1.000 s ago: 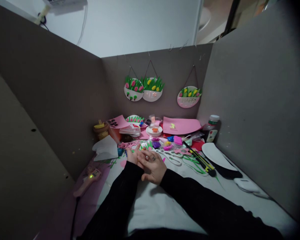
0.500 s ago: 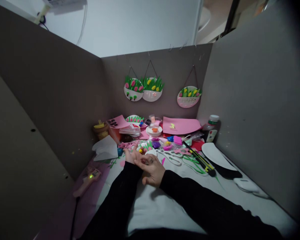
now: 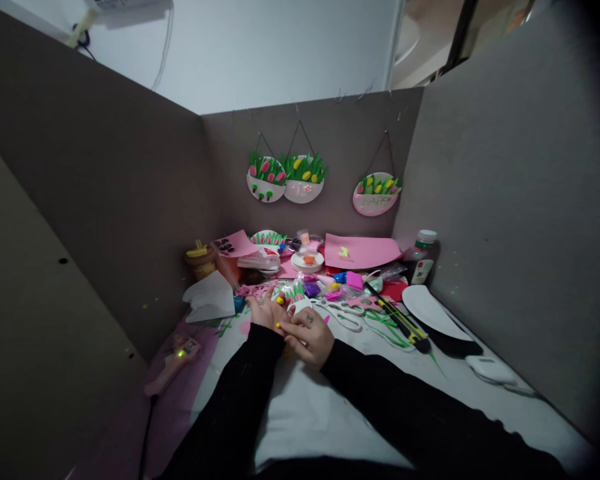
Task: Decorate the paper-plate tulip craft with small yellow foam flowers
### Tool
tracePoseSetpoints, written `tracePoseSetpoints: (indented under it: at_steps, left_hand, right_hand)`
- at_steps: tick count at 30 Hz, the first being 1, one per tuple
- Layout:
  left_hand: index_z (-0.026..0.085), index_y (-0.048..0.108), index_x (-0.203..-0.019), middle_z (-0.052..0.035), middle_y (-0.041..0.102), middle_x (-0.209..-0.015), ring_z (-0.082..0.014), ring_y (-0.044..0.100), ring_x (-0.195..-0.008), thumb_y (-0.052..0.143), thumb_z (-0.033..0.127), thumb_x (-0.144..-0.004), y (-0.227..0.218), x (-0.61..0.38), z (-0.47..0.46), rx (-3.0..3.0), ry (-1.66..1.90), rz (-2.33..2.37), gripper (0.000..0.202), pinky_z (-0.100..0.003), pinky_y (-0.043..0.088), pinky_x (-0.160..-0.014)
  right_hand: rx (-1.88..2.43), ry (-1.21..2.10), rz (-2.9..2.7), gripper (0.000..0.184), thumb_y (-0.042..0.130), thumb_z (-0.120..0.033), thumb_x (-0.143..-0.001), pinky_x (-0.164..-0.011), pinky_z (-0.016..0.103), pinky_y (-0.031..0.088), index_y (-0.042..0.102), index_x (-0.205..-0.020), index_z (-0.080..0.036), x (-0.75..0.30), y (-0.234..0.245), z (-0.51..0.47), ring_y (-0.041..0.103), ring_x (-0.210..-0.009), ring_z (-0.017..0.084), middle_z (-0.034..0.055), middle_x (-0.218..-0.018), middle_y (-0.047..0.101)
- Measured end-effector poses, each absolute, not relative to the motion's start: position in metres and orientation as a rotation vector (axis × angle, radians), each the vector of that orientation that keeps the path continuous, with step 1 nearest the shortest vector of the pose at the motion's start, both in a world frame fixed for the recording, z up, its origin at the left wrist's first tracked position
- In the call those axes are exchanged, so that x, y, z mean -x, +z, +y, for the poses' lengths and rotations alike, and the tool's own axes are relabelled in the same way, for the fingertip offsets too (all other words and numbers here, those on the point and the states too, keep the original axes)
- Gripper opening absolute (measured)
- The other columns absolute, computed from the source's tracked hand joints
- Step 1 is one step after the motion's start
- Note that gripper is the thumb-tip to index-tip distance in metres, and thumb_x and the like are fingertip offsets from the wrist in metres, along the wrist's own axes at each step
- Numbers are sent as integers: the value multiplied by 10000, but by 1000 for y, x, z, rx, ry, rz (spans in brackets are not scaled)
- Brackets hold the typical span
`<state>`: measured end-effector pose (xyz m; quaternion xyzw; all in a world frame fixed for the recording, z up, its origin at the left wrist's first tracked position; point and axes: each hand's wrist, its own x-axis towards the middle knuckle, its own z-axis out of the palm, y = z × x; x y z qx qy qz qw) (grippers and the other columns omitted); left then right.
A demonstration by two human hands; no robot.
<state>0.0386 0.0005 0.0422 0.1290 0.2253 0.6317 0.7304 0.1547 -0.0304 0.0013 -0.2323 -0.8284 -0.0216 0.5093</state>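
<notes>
My left hand is turned palm up with its fingers partly curled. A small yellow lump, which looks like modelling clay, is held at its fingers. On the heel of that palm sits a tiny yellow ball. My right hand reaches in from the right, its index finger stretched out and its tip at the ball. The thumb is apart below, and the other fingers are bent and partly hidden. Just beyond the hands lies a white paper plate with green leaves and pink tulips, partly covered by the right hand.
White scissors, a yellow-black utility knife and green strips lie to the right. Behind are clay packets and pink sheets. A pink glue gun is at left. Decorated plates hang on the grey partition.
The right hand was laid over the left palm, its fingers blurred. It has drawn back slightly and lowered, its index finger now pointing at the yellow ball, which has come into view.
</notes>
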Motion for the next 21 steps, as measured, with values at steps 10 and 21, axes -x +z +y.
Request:
tracePoseSetpoints:
  at_steps: [10, 21]
  left_hand:
    - [213, 362, -1193, -83, 524, -845, -234, 547, -704, 130, 718, -737, 36, -52, -10, -334, 1252, 516, 718, -408, 460, -618]
    - [241, 405, -1003, -40, 472, -758, -238, 545, -744, 140, 739, -717, 44, -29, -3, -313, 1345, 485, 632, -452, 461, -663]
  right_hand:
    - [675, -47, -1817, 182, 513, -193, -799, -660, 318, 437, 675, -882, -210, -157, 7, -26, 480, -742, 178, 51, -728, 574]
    - [711, -4, -2117, 561, 294, -543, -869, -689, 334, 432, 492, -1249, -181, -156, -4, -26, 454, -793, 197, 81, -821, 512]
